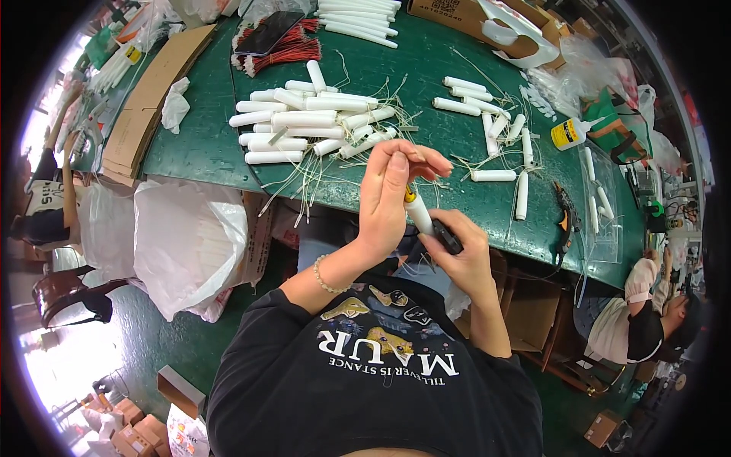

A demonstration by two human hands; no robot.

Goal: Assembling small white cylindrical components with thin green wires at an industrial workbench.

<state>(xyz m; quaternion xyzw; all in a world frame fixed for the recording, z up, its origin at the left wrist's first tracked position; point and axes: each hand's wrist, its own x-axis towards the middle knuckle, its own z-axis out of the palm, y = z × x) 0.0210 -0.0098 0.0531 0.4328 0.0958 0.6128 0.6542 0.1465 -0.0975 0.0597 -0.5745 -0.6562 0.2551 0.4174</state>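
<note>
Just beyond my chest, at the table's near edge, a white tube is held at a slant between my hands. A yellow piece shows at its upper end. My left hand is bent over that end with its fingers curled; what they grip is hidden. My right hand is closed around the lower end, where a black piece sticks out between thumb and fingers. Thin pale wires hang below it. Ahead to the left lies a pile of white tubes with wires; a smaller group lies to the right.
On the green table are red wire bundles under a phone, a yellow-labelled bottle, a black-and-orange tool and flat cardboard. A plastic-lined box stands at left. Other people work at both sides.
</note>
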